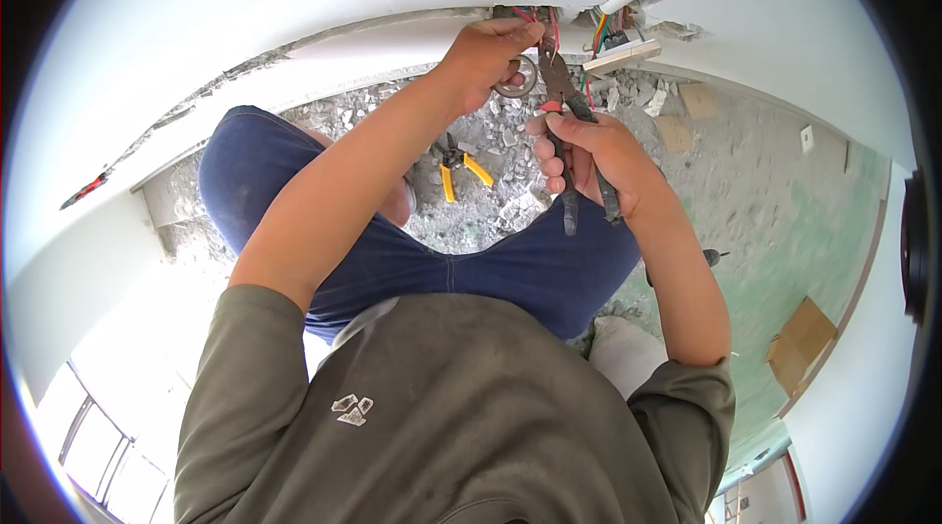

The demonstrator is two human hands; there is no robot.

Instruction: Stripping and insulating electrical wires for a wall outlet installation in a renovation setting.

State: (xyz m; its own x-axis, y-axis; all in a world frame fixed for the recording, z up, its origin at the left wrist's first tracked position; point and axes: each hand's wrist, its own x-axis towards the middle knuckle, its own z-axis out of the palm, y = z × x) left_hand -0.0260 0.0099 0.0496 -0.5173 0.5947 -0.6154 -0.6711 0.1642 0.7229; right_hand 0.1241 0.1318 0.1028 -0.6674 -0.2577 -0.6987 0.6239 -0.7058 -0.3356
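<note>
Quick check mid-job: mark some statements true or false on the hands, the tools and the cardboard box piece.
1. The right hand holds dark-handled pliers. True.
2. The yellow-handled tool is in the left hand. False: it lies on the rubble.
3. A grey ring is at the left hand's fingers. True.
4. The folded brown cardboard is at the picture's left. False: it is at the right.

Bright, glare lower left, bent edges
</note>
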